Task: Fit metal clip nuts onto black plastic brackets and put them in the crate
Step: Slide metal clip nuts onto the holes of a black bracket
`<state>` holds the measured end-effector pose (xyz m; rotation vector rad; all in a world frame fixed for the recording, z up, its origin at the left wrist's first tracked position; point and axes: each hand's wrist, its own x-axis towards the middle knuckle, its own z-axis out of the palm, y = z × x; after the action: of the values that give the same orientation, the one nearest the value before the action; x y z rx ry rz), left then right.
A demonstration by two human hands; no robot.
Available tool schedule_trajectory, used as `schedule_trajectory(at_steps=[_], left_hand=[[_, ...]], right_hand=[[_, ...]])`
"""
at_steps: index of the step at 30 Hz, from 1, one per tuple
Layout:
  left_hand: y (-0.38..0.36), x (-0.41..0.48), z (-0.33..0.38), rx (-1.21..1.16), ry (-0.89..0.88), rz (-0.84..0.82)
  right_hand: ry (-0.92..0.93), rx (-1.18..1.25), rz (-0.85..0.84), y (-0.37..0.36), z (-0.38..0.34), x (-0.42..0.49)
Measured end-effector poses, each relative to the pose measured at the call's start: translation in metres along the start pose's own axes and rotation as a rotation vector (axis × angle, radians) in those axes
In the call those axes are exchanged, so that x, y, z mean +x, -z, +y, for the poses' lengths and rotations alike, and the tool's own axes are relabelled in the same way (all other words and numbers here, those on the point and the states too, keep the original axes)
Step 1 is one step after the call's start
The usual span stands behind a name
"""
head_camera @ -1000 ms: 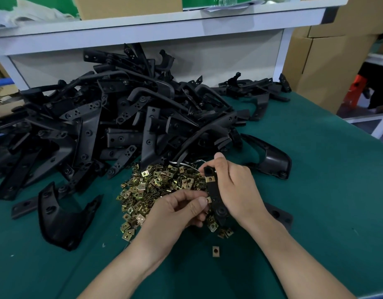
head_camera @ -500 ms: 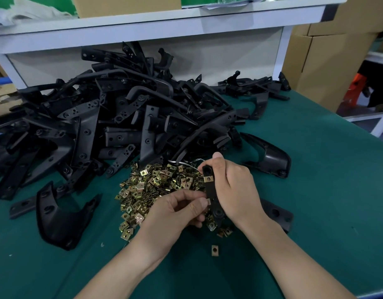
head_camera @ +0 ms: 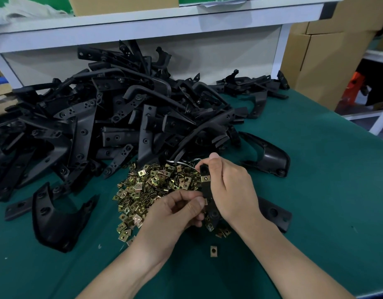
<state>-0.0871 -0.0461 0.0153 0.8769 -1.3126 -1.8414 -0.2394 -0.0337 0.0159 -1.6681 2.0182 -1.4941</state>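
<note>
My right hand [head_camera: 231,188] grips a narrow black plastic bracket [head_camera: 208,194] upright over the green table; one brass clip nut [head_camera: 205,179] sits fitted near its top. My left hand [head_camera: 175,214] pinches a small clip nut against the bracket's left edge at mid-height; that nut is mostly hidden by my fingertips. A heap of loose brass clip nuts [head_camera: 156,190] lies just left of and under both hands. A big pile of black brackets [head_camera: 104,121] fills the table behind. No crate is in view.
A single clip nut [head_camera: 213,251] lies alone on the green mat [head_camera: 315,190] below my hands. Loose brackets lie at left [head_camera: 54,219], at right [head_camera: 270,156] and behind my right wrist [head_camera: 274,212]. A white shelf [head_camera: 143,29] runs along the back; cardboard boxes [head_camera: 328,61] stand beyond the right edge.
Barely anything: both hands stay at the bracket, with my left fingers still working the nut against its edge.
</note>
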Motion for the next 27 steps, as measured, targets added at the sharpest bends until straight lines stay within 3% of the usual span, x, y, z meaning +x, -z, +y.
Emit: schedule_trajectory(at_steps=[17,27], left_hand=[[-0.0062,-0.0011,-0.0021,0.063,-0.065,0.047],[-0.0046,0.0008,0.0071,-0.275,0.111,-0.106]], right_hand=[[0.045,-0.082,0.084,-0.0029,-0.0060,-0.0021],[-0.047,0.201,0.116,0.0030,0.0005,0.0068]])
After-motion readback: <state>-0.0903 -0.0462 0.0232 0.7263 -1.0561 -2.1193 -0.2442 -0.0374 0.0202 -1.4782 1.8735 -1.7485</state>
